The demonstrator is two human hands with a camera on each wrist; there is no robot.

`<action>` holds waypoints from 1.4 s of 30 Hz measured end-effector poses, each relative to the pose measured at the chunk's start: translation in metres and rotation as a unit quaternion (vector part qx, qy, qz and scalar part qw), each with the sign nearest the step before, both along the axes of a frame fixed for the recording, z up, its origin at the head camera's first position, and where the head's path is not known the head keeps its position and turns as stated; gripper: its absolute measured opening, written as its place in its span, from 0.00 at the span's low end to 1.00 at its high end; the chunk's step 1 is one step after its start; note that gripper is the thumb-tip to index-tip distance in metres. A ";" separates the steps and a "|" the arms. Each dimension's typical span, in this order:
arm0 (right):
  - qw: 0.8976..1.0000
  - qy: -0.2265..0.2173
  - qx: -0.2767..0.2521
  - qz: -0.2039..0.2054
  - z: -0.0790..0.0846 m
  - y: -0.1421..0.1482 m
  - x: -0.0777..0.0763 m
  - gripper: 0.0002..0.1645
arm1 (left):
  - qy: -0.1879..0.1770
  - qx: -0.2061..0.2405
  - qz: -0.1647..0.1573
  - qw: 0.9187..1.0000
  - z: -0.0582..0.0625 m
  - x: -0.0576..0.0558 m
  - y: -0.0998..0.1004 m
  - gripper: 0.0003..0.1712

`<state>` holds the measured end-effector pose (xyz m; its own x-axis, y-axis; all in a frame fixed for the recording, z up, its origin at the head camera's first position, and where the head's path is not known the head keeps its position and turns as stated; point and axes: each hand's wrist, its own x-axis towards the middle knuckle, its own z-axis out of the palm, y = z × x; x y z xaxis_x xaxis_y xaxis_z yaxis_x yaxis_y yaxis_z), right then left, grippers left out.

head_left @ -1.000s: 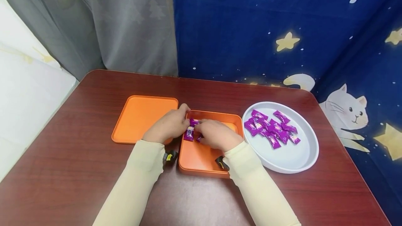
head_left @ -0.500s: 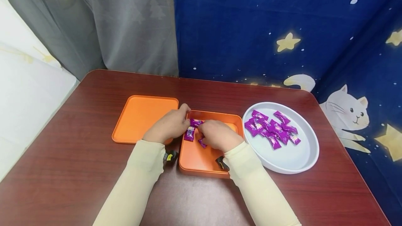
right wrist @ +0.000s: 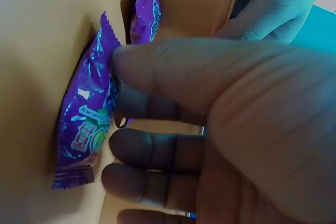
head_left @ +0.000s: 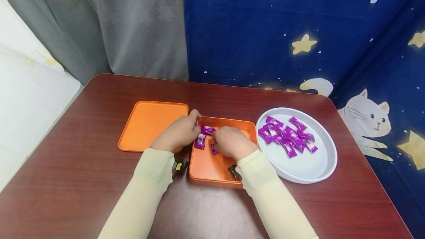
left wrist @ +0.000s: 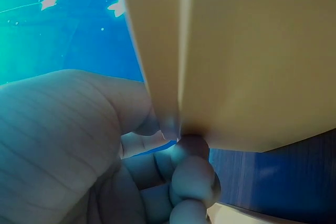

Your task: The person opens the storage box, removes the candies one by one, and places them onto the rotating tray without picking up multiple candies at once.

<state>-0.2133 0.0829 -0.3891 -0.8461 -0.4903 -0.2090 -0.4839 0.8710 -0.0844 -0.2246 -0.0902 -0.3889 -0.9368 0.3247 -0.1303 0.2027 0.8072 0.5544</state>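
Observation:
My left hand (head_left: pixel 179 132) grips the left wall of an orange box (head_left: pixel 212 169) near its far corner. In the left wrist view, the thumb and curled fingers (left wrist: pixel 193 178) lie on either side of that wall. Inside the box, my right hand (head_left: pixel 234 143) pinches a purple wrapped candy (right wrist: pixel 86 114) at its edge between thumb and index finger; the candy (head_left: pixel 214 149) is partly hidden by the hand in the head view. Two more purple candies lie in the far left corner, one candy (head_left: pixel 200 141) along the left wall, another candy (head_left: pixel 207 130) along the far wall.
A round white tray (head_left: pixel 327 158) with several purple candies (head_left: pixel 292 137) stands right of the box. Left of it lies a flat orange lid (head_left: pixel 152 124), partly under the left forearm's reach. The dark red table (head_left: pixel 83 150) ends at curtains behind.
My right fingers have shifted slightly right inside the box, and the candy at their tips shows more and sits a little farther right. The left hand stays on the wall.

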 end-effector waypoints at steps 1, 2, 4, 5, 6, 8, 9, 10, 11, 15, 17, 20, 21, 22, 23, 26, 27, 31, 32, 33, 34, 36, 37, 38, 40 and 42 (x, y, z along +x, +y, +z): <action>1.000 0.000 -0.003 0.002 0.000 0.000 0.000 0.08 | -0.001 0.000 0.000 1.000 0.000 0.000 0.000 0.20; 1.000 -0.001 -0.008 0.008 0.001 -0.001 0.000 0.08 | -0.002 0.000 0.001 1.000 0.000 0.000 -0.001 0.20; 1.000 -0.011 -0.016 0.021 0.001 -0.002 0.000 0.08 | -0.006 0.001 0.001 1.000 0.000 0.000 -0.001 0.20; 0.999 -0.019 -0.020 0.025 0.001 -0.002 0.000 0.08 | -0.005 0.001 0.000 1.000 0.000 0.000 -0.002 0.20; 0.999 -0.028 -0.023 0.028 0.001 -0.002 0.000 0.08 | -0.003 -0.001 0.000 1.000 0.000 0.000 -0.002 0.20; 0.998 -0.045 -0.024 0.032 0.001 -0.002 0.001 0.10 | 0.001 -0.002 -0.002 1.000 -0.001 -0.001 -0.002 0.20; 0.998 -0.055 -0.023 0.030 0.001 -0.001 0.002 0.10 | 0.002 -0.001 -0.002 1.000 -0.001 -0.001 -0.002 0.20; 0.998 -0.060 -0.021 0.027 0.001 -0.001 0.002 0.11 | 0.003 -0.002 -0.003 1.000 -0.001 -0.001 -0.002 0.20; 0.998 -0.063 -0.019 0.024 0.000 -0.001 0.002 0.12 | 0.005 -0.001 -0.004 1.000 -0.001 -0.001 -0.002 0.20; 0.998 -0.067 -0.009 0.016 -0.001 0.000 0.002 0.14 | 0.008 0.001 -0.004 1.000 -0.002 -0.001 -0.001 0.20; 0.998 -0.066 -0.005 0.015 -0.002 0.000 0.002 0.16 | 0.010 0.000 -0.005 1.000 -0.002 -0.001 0.000 0.20; 0.998 -0.060 0.000 0.020 -0.003 0.001 0.002 0.18 | 0.011 -0.002 -0.004 1.000 -0.002 -0.001 0.000 0.20; 0.998 -0.060 0.000 0.022 -0.003 0.001 0.002 0.19 | 0.010 -0.002 -0.003 1.000 -0.002 -0.001 0.000 0.20; 0.998 -0.058 0.001 0.023 -0.002 0.001 0.002 0.20 | 0.007 -0.001 -0.003 1.000 -0.001 -0.001 0.000 0.20; 0.998 -0.056 0.002 0.025 -0.002 0.001 0.002 0.21 | 0.005 0.001 -0.002 1.000 -0.001 0.000 0.000 0.20; 0.998 -0.052 0.003 0.029 -0.002 0.001 0.002 0.21 | 0.000 0.002 -0.001 1.000 -0.001 0.000 0.000 0.20; 0.998 -0.050 0.003 0.030 -0.002 0.001 0.001 0.20 | 0.001 0.002 -0.002 1.000 -0.001 0.000 0.000 0.20; 0.998 -0.048 0.001 0.030 -0.002 0.001 0.001 0.19 | 0.002 0.001 -0.005 1.000 0.000 -0.001 0.000 0.20; 0.998 -0.049 0.000 0.030 -0.002 0.001 0.001 0.19 | 0.003 0.001 -0.005 1.000 -0.001 -0.001 0.000 0.20; 0.998 -0.049 -0.001 0.029 -0.002 0.001 0.001 0.19 | 0.003 0.000 -0.006 1.000 -0.001 -0.001 -0.001 0.20; 0.998 -0.051 -0.001 0.028 -0.003 0.000 0.001 0.19 | 0.002 0.000 -0.007 1.000 -0.001 -0.001 -0.001 0.20; 0.998 -0.055 -0.004 0.028 -0.003 0.000 0.000 0.19 | 0.002 -0.001 -0.007 1.000 -0.001 -0.001 -0.001 0.20; 0.998 -0.060 -0.007 0.027 -0.003 0.000 0.000 0.18 | 0.002 -0.002 -0.007 1.000 -0.001 -0.001 -0.001 0.20; 0.998 -0.064 -0.009 0.026 -0.002 0.000 0.000 0.17 | 0.000 -0.002 -0.007 1.000 0.000 -0.001 -0.001 0.20; 0.997 -0.069 -0.011 0.027 -0.002 0.001 0.000 0.15 | -0.001 -0.001 -0.005 1.000 0.000 -0.001 -0.001 0.20; 0.997 -0.075 -0.014 0.024 0.000 0.001 0.001 0.14 | -0.001 -0.001 -0.005 1.000 0.000 -0.001 -0.001 0.20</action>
<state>-0.2125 0.0837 -0.3893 -0.7815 -0.5375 -0.3167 -0.5059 0.8431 -0.1826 -0.2257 -0.0910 -0.3886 -0.9334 0.3336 -0.1324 0.2098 0.8064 0.5529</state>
